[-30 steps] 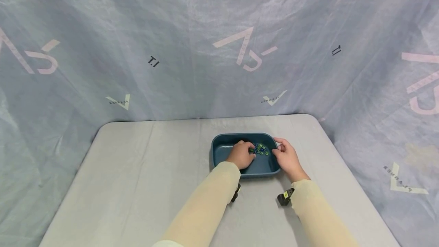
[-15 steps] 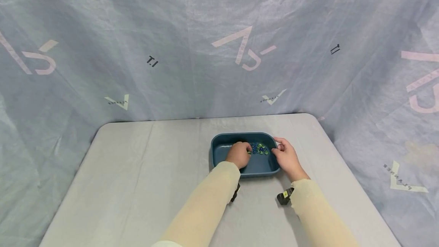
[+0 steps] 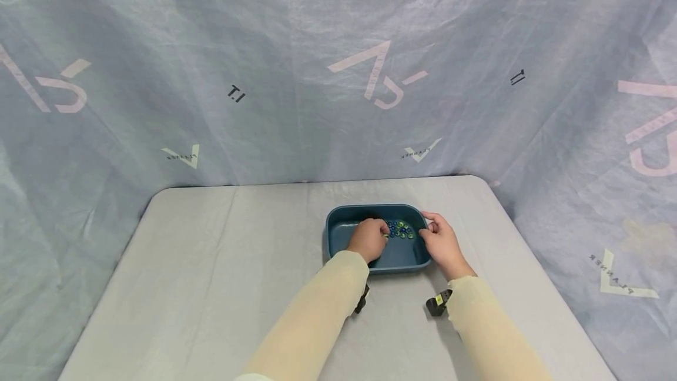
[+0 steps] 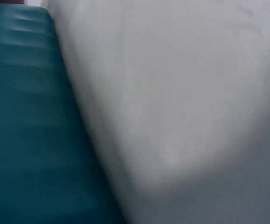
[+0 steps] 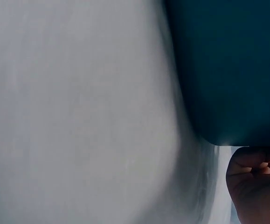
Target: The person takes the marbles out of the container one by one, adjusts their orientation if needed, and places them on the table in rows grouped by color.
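Note:
A dark teal rectangular bin stands on the table. Small blue and green glass marbles lie bunched in its right half. My left hand reaches inside over the front wall, fingers curled down at the left edge of the bunch. A greenish marble shows at its fingertips, apparently pinched; the palm is hidden. On the right, my right hand grips the bin's rim with the thumb inside and fingers outside. The right wrist view shows curled fingers beside the bin's teal wall.
The light cloth-covered table extends widely to the left of the bin. Behind it hangs a grey printed sheet. A black wrist camera sits under the right sleeve. The left wrist view shows only the bin's outer wall and cloth.
The left hand's thumb and forefinger, spread at the marbles a second ago, have drawn together and back slightly left. Right hand and bin stay in place.

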Tool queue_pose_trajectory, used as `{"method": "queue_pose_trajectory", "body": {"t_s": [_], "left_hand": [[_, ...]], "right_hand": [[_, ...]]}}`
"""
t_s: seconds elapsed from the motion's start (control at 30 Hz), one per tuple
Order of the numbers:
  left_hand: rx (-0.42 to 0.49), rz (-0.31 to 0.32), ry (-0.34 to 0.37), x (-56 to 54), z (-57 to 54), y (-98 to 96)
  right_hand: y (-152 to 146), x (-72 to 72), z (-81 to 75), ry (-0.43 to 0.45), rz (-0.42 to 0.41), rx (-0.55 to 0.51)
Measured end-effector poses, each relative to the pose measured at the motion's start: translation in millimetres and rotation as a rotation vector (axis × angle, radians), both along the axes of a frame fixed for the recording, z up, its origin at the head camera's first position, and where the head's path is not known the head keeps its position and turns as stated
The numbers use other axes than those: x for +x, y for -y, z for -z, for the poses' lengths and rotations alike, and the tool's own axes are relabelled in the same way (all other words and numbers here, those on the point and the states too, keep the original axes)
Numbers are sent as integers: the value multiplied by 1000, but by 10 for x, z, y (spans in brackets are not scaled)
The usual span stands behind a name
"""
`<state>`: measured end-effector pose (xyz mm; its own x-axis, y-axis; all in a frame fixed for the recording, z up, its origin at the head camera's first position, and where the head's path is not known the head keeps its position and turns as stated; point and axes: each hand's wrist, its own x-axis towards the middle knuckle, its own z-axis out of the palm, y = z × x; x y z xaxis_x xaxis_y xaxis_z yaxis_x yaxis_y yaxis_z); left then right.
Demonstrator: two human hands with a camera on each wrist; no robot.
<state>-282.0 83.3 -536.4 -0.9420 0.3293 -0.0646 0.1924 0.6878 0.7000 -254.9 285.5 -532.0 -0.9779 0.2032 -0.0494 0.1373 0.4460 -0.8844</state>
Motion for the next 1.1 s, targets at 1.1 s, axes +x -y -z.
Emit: {"method": "queue_pose_trajectory", "body": {"t_s": [1.1], "left_hand": [[408, 18, -79, 387, -652, 697]], "right_hand": [[19, 30, -32, 7, 20, 49]]}}
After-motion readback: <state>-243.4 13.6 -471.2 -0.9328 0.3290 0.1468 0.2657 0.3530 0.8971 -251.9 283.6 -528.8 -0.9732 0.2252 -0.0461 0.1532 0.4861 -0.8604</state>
